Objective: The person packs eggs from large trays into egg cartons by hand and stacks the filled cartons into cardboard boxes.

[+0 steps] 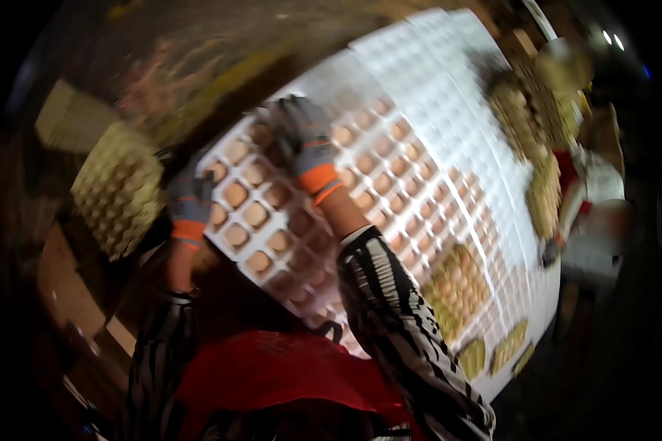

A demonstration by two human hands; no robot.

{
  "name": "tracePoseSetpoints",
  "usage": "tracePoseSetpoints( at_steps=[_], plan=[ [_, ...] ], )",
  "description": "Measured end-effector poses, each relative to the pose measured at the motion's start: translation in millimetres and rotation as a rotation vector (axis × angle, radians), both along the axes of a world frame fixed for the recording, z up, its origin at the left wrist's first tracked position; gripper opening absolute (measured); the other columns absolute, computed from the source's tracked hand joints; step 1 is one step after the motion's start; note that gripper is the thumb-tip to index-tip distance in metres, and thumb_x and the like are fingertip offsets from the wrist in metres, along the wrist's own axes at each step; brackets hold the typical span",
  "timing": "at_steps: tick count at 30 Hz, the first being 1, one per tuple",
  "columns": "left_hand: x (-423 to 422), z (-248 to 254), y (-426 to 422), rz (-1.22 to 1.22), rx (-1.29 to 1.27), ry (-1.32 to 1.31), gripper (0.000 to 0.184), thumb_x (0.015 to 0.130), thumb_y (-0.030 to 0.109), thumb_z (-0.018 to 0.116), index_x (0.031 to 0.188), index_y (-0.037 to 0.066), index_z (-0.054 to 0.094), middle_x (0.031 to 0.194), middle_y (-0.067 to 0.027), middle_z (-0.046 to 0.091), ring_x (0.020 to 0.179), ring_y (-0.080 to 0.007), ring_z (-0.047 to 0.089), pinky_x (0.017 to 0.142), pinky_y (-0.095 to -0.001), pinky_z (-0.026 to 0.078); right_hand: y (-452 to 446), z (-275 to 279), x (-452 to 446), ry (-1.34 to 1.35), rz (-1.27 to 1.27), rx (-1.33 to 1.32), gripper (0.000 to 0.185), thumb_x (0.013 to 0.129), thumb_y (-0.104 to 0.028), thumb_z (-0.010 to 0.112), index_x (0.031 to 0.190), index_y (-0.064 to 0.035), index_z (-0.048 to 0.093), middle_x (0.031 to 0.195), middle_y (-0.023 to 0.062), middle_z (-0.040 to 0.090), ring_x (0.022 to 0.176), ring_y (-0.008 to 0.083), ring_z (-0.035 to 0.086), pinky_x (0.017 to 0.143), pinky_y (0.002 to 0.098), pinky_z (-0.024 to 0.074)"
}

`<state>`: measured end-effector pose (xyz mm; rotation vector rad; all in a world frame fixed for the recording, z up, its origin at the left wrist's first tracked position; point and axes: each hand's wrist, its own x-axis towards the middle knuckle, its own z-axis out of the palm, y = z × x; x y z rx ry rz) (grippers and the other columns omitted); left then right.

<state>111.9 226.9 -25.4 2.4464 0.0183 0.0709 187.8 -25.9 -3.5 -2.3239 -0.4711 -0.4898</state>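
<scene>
White trays with square pockets, many holding brown eggs, cover the work surface. My left hand (191,195), in a grey and orange glove, is at the left edge of the nearest white tray (237,170), beside its outer eggs; its fingers are blurred. My right hand (301,132), gloved alike, reaches over the upper part of that tray near some eggs. Its fingertips are smeared by motion, and whether it holds an egg cannot be made out. Brown eggs (256,214) sit in the pockets between and below my hands.
Stacked yellowish pulp trays (119,191) stand at the left, above cardboard boxes (70,283). A pulp tray with eggs (460,283) lies on the white trays at right. More pulp trays (544,191) line the far edge, near people at the right.
</scene>
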Motion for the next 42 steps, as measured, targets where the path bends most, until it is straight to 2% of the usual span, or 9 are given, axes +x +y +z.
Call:
tracePoseSetpoints(
  at_steps=[8, 11, 17, 21, 24, 28, 31, 36, 42],
  plan=[
    [0.7, -8.8, -3.4, -0.271, 0.282, -0.26, 0.05, 0.092, 0.019, 0.059, 0.134, -0.004, 0.046, 0.137, -0.0232, 0.048, 0.127, -0.0379, 0.044, 0.106, -0.0406, 0.035, -93.1, 74.4, -240.9, 0.265, -0.246, 0.07, 0.045, 0.079, -0.003, 0.064, 0.124, -0.0084, 0.059, 0.123, 0.0149, 0.057, 0.109, 0.0319, 0.056, 0.093, 0.039, 0.0463],
    [-21.4, 31.8, -72.4, -0.345, -0.1, -0.333, 0.05, 0.09, 0.012, 0.06, 0.134, -0.005, 0.044, 0.135, -0.0225, 0.05, 0.127, -0.0346, 0.044, 0.107, -0.0411, 0.034, -164.1, 93.5, -325.0, 0.237, -0.49, -0.112, 0.045, 0.075, 0.003, 0.066, 0.119, -0.0074, 0.062, 0.114, 0.015, 0.061, 0.099, 0.0298, 0.061, 0.079, 0.0349, 0.0528],
    [-119.7, 64.0, -220.9, -0.679, -0.065, -0.308, 0.05, 0.086, 0.001, 0.061, 0.135, 0.002, 0.049, 0.137, -0.0132, 0.05, 0.128, -0.0296, 0.043, 0.107, -0.0394, 0.034, -302.6, 82.8, -439.4, 0.594, -0.963, -0.398, 0.052, 0.073, -0.012, 0.069, 0.123, -0.0097, 0.056, 0.119, 0.0167, 0.055, 0.107, 0.0351, 0.054, 0.093, 0.0443, 0.0445],
    [-184.5, 63.5, -298.1, -0.855, -0.102, -0.243, 0.05, 0.083, 0.007, 0.064, 0.132, 0.007, 0.053, 0.136, -0.0151, 0.051, 0.125, -0.0358, 0.045, 0.107, -0.0447, 0.033, -333.0, 67.0, -467.0, 0.46, -0.866, -0.288, 0.048, 0.072, -0.013, 0.071, 0.119, -0.0088, 0.058, 0.111, 0.014, 0.059, 0.102, 0.0323, 0.057, 0.092, 0.0408, 0.047],
    [-212.5, 64.7, -323.1, -0.94, -0.047, -0.227, 0.051, 0.082, 0.006, 0.063, 0.132, 0.007, 0.053, 0.134, -0.0168, 0.051, 0.125, -0.0357, 0.045, 0.107, -0.0453, 0.033, -343.9, 83.9, -503.0, 0.332, -1.013, 0.549, 0.042, 0.078, -0.016, 0.075, 0.116, -0.006, 0.06, 0.107, 0.0068, 0.063, 0.086, 0.0173, 0.066, 0.073, 0.0297, 0.0543],
    [-227.0, 49.9, -329.0, -0.939, -0.061, -0.138, 0.047, 0.083, 0.002, 0.06, 0.129, 0.001, 0.053, 0.132, -0.0161, 0.053, 0.126, -0.0328, 0.045, 0.107, -0.0403, 0.034, -440.2, 78.3, -619.0, -0.137, -1.159, 1.409, 0.044, 0.082, -0.004, 0.069, 0.123, -0.0097, 0.054, 0.095, 0.0081, 0.065, 0.079, 0.0201, 0.066, 0.061, 0.0294, 0.0552],
    [-239.5, 58.0, -329.8, -0.899, -0.044, -0.094, 0.043, 0.086, 0.002, 0.059, 0.129, 0.001, 0.053, 0.13, -0.0156, 0.054, 0.125, -0.0317, 0.047, 0.106, -0.0394, 0.035, -530.2, 63.2, -727.3, -0.488, -1.514, 1.432, 0.043, 0.082, 0.004, 0.065, 0.121, -0.0106, 0.052, 0.092, 0.0087, 0.065, 0.075, 0.0207, 0.066, 0.062, 0.0281, 0.0571],
    [-244.9, 60.0, -323.1, -0.836, 0.083, -0.062, 0.046, 0.084, 0.002, 0.06, 0.13, 0.003, 0.053, 0.133, -0.0135, 0.053, 0.125, -0.0305, 0.047, 0.107, -0.0398, 0.035, -629.8, 28.3, -865.5, -1.092, -1.403, 1.409, 0.042, 0.08, 0.012, 0.062, 0.115, -0.008, 0.054, 0.094, 0.0132, 0.064, 0.075, 0.0243, 0.065, 0.068, 0.0321, 0.0603],
    [-235.9, 61.8, -321.3, -0.856, 0.301, -0.177, 0.047, 0.085, 0.002, 0.06, 0.131, 0.003, 0.053, 0.134, -0.0136, 0.053, 0.126, -0.0305, 0.046, 0.107, -0.0406, 0.034, -720.2, 27.0, -943.2, -1.284, -1.826, 1.107, 0.039, 0.077, 0.018, 0.058, 0.109, -0.0054, 0.057, 0.095, 0.0137, 0.063, 0.07, 0.0229, 0.061, 0.059, 0.0331, 0.0546]
  ],
)
